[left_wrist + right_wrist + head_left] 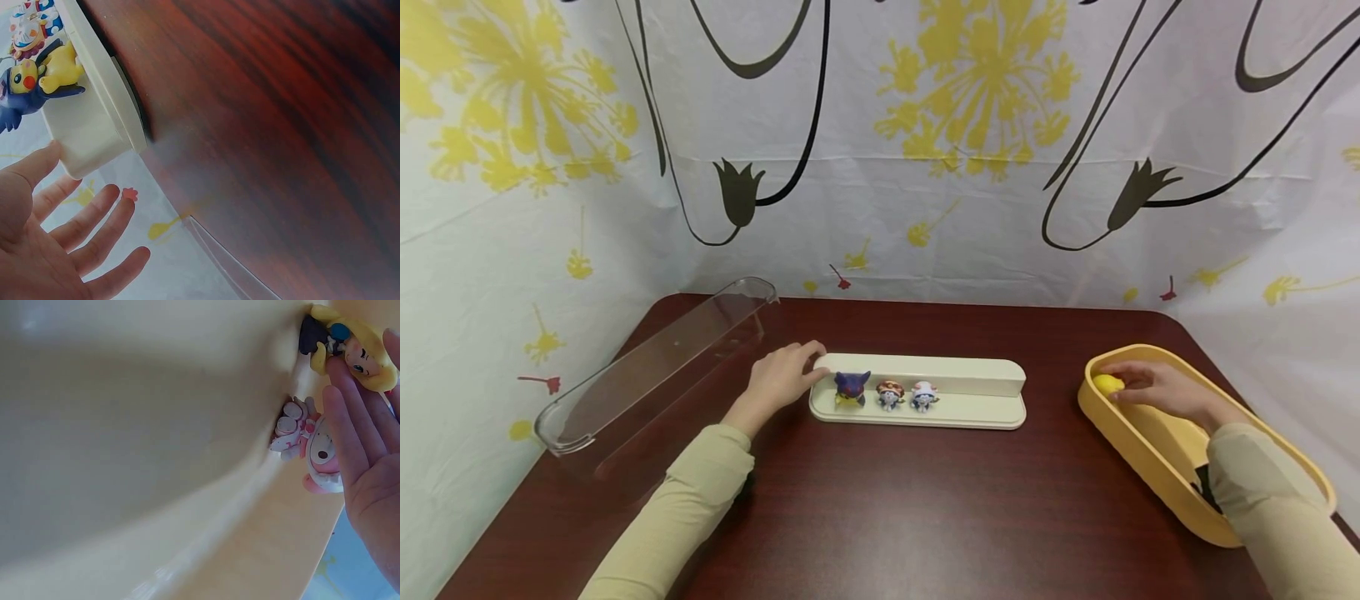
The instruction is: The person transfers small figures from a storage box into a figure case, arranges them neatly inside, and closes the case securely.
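Observation:
My left hand point(778, 375) rests at the left end of a cream stepped display tray point(925, 367). In the left wrist view its fingers are spread, and the thumb touches the tray's end. On the tray's lower step are a yellow figurine in a dark blue winged costume point(850, 387) and two small white-and-blue figurines with hats, one brown point(891, 395), one pale point(923, 396). Inside a yellow bin point(1120, 442), my right hand point(1165, 390) pinches a yellow-haired figurine point(369, 359) by its head. Beside it lies a pink-and-white bear figurine point(322, 450), partly hidden by the fingers.
A long transparent cover point(662, 358) lies at the left edge of the dark red-brown table point(910, 508). Something black point(1205, 486) shows in the bin near my right sleeve. A white patterned curtain point(880, 242) hangs behind the table and along both sides.

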`<action>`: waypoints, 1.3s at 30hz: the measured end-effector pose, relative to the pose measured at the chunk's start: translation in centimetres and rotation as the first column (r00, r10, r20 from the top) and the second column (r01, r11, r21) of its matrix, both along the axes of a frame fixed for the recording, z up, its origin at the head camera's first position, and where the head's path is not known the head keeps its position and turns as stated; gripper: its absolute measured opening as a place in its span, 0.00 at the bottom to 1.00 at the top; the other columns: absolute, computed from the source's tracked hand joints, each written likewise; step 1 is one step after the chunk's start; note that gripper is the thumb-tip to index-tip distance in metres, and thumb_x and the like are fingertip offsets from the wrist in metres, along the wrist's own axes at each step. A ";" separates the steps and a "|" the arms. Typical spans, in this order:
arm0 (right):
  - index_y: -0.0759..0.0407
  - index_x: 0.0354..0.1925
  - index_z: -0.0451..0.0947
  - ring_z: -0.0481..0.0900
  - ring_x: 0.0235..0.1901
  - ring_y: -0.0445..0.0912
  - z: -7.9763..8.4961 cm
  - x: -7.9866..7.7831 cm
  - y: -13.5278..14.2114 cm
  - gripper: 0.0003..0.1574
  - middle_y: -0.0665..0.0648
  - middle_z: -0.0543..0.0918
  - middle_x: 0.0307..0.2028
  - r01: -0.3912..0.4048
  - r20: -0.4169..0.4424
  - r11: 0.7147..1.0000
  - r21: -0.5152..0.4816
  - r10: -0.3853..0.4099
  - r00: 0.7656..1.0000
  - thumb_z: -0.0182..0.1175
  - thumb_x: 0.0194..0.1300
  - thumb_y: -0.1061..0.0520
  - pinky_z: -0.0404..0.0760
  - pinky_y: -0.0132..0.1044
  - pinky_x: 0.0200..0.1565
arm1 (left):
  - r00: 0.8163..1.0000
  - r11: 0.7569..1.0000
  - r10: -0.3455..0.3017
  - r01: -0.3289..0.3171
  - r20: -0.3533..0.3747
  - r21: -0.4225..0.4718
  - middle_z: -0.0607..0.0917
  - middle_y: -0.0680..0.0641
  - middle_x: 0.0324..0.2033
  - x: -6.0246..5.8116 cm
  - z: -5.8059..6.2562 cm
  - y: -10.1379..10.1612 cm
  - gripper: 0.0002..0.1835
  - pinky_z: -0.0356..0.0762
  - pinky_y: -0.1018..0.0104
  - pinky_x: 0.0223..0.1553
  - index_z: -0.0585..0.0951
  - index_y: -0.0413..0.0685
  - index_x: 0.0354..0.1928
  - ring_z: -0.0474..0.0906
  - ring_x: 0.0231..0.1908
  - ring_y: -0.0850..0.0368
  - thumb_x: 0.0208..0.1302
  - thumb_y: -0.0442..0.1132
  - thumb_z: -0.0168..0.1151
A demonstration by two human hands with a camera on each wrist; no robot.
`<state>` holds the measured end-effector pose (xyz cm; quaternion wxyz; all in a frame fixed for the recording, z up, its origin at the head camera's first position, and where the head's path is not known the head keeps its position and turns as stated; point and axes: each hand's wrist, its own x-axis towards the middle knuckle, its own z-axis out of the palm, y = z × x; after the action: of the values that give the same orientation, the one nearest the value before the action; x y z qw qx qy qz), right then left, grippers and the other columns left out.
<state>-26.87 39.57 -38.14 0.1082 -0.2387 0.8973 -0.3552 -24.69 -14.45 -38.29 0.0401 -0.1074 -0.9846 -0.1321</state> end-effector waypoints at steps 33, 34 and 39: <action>0.65 0.48 0.71 0.78 0.32 0.46 2.5 0.7 -0.5 0.24 0.57 0.79 0.37 0.160 -0.013 0.983 0.088 -0.160 0.987 0.59 0.58 0.51 0.74 0.35 0.33 | 1.000 1.000 0.003 -0.003 -0.009 0.009 0.74 0.53 0.27 0.0 -0.1 0.0 0.16 0.66 0.62 0.21 0.74 0.58 0.44 0.69 0.24 0.57 0.56 0.54 0.57; 0.65 0.48 0.71 0.79 0.32 0.47 2.6 0.8 -0.5 0.24 0.58 0.79 0.37 0.166 -0.015 0.982 0.086 -0.165 0.986 0.59 0.58 0.51 0.74 0.35 0.33 | 1.000 1.000 0.003 -0.003 -0.010 0.009 0.74 0.52 0.27 0.0 -0.1 0.0 0.16 0.66 0.62 0.21 0.74 0.58 0.44 0.69 0.24 0.57 0.56 0.54 0.57; 0.67 0.48 0.71 0.79 0.32 0.43 3.2 0.9 -0.3 0.24 0.62 0.78 0.39 0.194 -0.070 0.977 0.087 -0.188 0.980 0.58 0.59 0.52 0.74 0.35 0.32 | 1.000 1.000 0.005 -0.005 -0.007 0.008 0.74 0.52 0.27 0.0 0.0 0.0 0.16 0.66 0.62 0.21 0.74 0.58 0.44 0.69 0.24 0.57 0.56 0.54 0.57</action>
<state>-25.96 39.25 -34.90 0.0568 -0.1568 0.9346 -0.3141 -24.66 -14.43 -38.34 0.0442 -0.1052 -0.9842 -0.1357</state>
